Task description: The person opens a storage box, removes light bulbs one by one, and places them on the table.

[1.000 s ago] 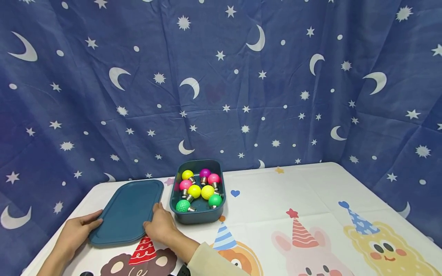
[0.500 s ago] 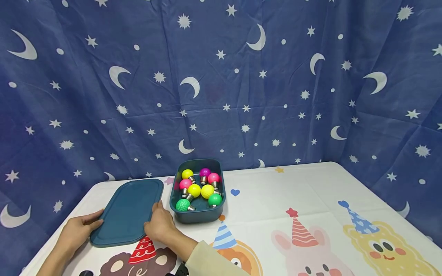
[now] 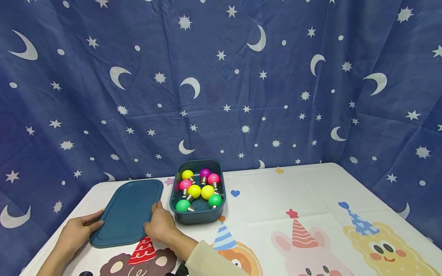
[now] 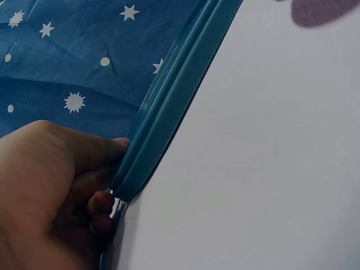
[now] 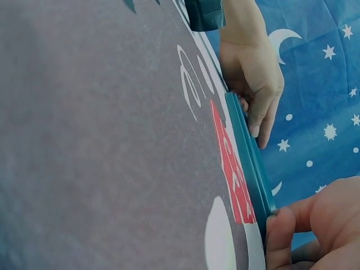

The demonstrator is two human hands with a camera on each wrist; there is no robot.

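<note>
A flat dark teal lid (image 3: 127,212) with rounded corners lies low over the table at the left of the head view. My left hand (image 3: 76,231) grips its left edge near the front corner, the thumb on the near side. At the opposite edge my right hand (image 3: 160,223) pinches the rim between thumb and fingers. In the left wrist view the left hand (image 4: 50,191) has its fingertips at the corner of the lid's rim (image 4: 163,107). The right wrist view shows both hands at the lid's edge (image 5: 250,157), with the right hand (image 5: 320,225) nearest.
Right of the lid stands a dark teal box (image 3: 198,218) holding several coloured light bulbs (image 3: 194,191), yellow, pink, purple and green. Cartoon animals are printed on the white tablecloth (image 3: 262,207). A blue star-and-moon curtain (image 3: 221,130) hangs behind the table.
</note>
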